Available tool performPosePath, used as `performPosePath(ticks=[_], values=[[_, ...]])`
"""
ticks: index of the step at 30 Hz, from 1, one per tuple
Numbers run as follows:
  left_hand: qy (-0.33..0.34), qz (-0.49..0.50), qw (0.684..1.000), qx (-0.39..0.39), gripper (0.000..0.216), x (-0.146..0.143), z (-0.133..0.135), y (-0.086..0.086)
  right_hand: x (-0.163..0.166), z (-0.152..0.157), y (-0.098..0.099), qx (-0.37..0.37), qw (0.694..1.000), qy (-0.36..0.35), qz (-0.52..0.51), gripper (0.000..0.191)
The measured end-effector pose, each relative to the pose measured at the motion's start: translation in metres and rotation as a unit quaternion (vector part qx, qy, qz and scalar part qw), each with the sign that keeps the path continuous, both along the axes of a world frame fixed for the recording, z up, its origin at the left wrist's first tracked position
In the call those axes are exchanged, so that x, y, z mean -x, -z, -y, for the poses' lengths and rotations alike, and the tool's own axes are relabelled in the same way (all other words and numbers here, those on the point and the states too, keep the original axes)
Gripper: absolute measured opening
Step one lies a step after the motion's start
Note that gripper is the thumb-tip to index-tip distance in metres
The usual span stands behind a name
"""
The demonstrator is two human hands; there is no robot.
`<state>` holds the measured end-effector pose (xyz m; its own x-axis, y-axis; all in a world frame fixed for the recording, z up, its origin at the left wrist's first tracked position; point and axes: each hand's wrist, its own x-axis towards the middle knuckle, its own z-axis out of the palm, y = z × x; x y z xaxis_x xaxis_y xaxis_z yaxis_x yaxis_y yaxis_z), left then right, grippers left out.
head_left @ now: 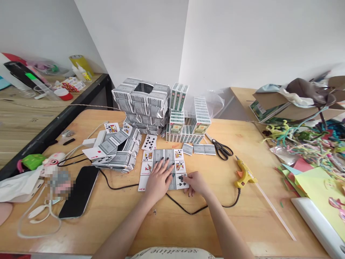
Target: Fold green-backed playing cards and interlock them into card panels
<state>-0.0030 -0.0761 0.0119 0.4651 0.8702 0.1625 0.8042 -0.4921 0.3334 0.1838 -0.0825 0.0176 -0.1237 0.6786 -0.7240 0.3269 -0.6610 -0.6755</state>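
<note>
A panel of joined playing cards (159,154) lies on the table before me, patterned backs in the middle and card faces down both sides. My left hand (158,181) rests flat across its middle, fingers spread. At the panel's lower right corner, my right hand (198,183) is closed, its thumb on the outer edge of a spade card (180,185); the curled fingers partly hide the grip. Just above the panel lies a loose spade card (149,142). Small folded card pieces (204,149) sit up and to the right.
Box-like structures of folded cards (147,102) stand behind, beside stacked card boxes (201,117). To the right are black-handled scissors (223,149) and a yellow glue gun (244,174) with a clear glue stick. A black cable (188,213) crosses the table; a phone (80,192) lies left.
</note>
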Motion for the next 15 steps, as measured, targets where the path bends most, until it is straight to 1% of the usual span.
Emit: performPosePath(ticks=[15], values=[[0.001, -0.005, 1.000, -0.004, 0.039, -0.0003, -0.0003, -0.0011, 0.0005, -0.0026, -0.0001, 0.002, 1.000, -0.003, 0.008, 0.030]])
